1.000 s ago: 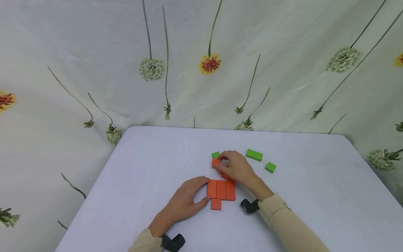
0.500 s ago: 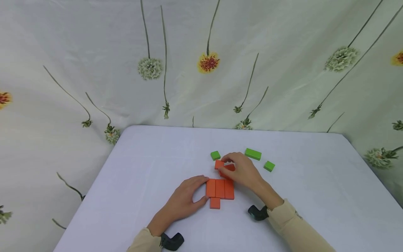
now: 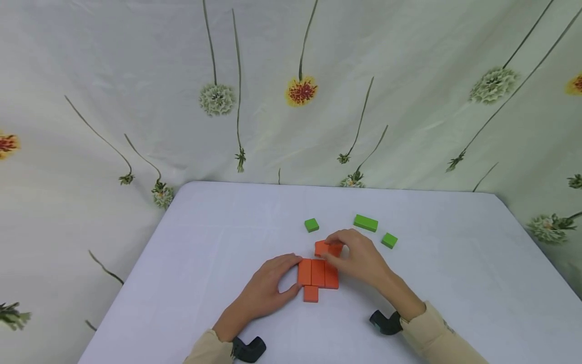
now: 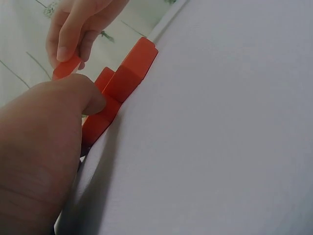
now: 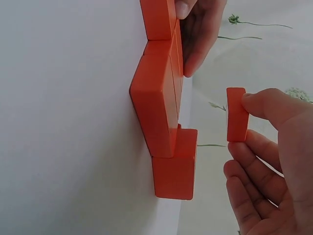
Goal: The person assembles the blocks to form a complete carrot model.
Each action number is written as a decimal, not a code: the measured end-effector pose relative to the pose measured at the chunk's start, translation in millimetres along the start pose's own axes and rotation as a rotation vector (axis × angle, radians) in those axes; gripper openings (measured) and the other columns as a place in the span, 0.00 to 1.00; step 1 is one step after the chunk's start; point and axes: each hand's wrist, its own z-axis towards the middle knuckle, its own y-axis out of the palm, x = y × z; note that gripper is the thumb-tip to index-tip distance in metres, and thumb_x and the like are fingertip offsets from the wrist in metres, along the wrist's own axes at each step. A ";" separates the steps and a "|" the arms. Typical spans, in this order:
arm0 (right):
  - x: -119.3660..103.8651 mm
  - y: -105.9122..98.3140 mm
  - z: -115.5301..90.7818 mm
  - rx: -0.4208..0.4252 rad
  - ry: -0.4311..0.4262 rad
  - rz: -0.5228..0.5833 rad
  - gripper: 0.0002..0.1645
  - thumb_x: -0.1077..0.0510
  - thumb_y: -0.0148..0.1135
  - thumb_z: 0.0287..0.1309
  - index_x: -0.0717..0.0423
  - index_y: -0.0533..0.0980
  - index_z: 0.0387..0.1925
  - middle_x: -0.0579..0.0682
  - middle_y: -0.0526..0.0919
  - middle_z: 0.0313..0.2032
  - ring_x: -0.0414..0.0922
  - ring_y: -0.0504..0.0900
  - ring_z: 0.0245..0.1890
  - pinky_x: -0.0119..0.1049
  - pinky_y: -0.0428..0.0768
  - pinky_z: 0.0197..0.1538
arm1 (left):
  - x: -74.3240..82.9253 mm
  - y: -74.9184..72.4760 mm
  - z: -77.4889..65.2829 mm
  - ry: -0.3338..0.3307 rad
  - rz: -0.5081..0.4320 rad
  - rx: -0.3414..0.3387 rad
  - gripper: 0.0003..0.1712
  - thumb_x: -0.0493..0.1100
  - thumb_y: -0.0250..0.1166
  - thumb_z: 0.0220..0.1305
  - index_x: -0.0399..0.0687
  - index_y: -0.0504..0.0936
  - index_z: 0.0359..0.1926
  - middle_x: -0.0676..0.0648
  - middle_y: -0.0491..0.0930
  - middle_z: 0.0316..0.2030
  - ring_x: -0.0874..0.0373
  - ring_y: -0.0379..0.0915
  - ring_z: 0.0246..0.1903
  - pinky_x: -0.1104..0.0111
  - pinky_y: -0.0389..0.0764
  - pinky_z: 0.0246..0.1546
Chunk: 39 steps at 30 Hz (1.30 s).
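Three long orange blocks (image 3: 318, 273) lie side by side on the table, with a small orange block (image 3: 311, 293) against their near edge. My left hand (image 3: 263, 289) holds the leftmost long block, thumb at its near end and fingertips at its far end. In the right wrist view, my right hand (image 5: 279, 161) pinches another orange block (image 5: 237, 115) between thumb and fingers, raised off the table. Behind the row stands one more orange block (image 5: 175, 166), partly covered by my right hand in the head view.
Farther back lie a small green block (image 3: 311, 225), a longer green block (image 3: 366, 223) and another small green block (image 3: 390, 240). The white tabletop (image 3: 218, 227) ends at a flower-printed cloth (image 3: 268, 101). Dark wrist cameras sit by both cuffs.
My right hand has drawn the pinched block right and toward me, from beside the front of the left green block to over the block behind the row. My left hand stays put.
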 end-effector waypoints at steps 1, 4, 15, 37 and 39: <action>-0.3 -0.3 -2.4 0.002 -0.005 0.006 0.17 0.51 0.76 0.57 0.50 0.85 0.48 0.44 0.86 0.44 0.46 0.83 0.46 0.45 0.86 0.50 | 0.2 -0.2 0.0 0.000 -0.001 0.001 0.33 0.51 0.71 0.66 0.50 0.75 0.69 0.50 0.78 0.66 0.54 0.72 0.68 0.55 0.75 0.69; -0.5 -0.6 -8.7 0.009 -0.029 0.010 0.17 0.51 0.77 0.57 0.49 0.84 0.48 0.45 0.87 0.43 0.46 0.83 0.46 0.46 0.86 0.51 | 0.9 -0.9 -0.1 0.001 -0.004 0.004 0.33 0.51 0.71 0.66 0.50 0.75 0.69 0.50 0.78 0.66 0.54 0.72 0.68 0.55 0.75 0.69; 2.0 1.6 -26.7 0.000 -0.051 0.025 0.15 0.52 0.79 0.54 0.44 0.83 0.43 0.38 0.84 0.39 0.42 0.83 0.44 0.42 0.86 0.50 | 1.8 -1.6 -0.3 -0.019 0.002 -0.010 0.34 0.52 0.71 0.66 0.51 0.75 0.70 0.51 0.77 0.68 0.55 0.71 0.69 0.55 0.74 0.70; 9.6 7.0 -47.7 -0.110 -0.132 0.098 0.16 0.53 0.79 0.54 0.38 0.82 0.43 0.31 0.81 0.40 0.36 0.79 0.44 0.34 0.84 0.50 | 3.1 -2.1 0.6 0.005 0.020 0.011 0.32 0.49 0.72 0.65 0.47 0.76 0.68 0.48 0.79 0.65 0.53 0.72 0.68 0.54 0.75 0.69; 10.4 7.7 -48.3 -0.121 -0.146 0.105 0.16 0.53 0.79 0.54 0.38 0.82 0.42 0.31 0.81 0.39 0.36 0.78 0.44 0.33 0.83 0.50 | 3.3 -1.9 0.7 0.004 0.022 0.012 0.32 0.48 0.72 0.65 0.47 0.77 0.68 0.48 0.79 0.65 0.52 0.72 0.68 0.54 0.75 0.69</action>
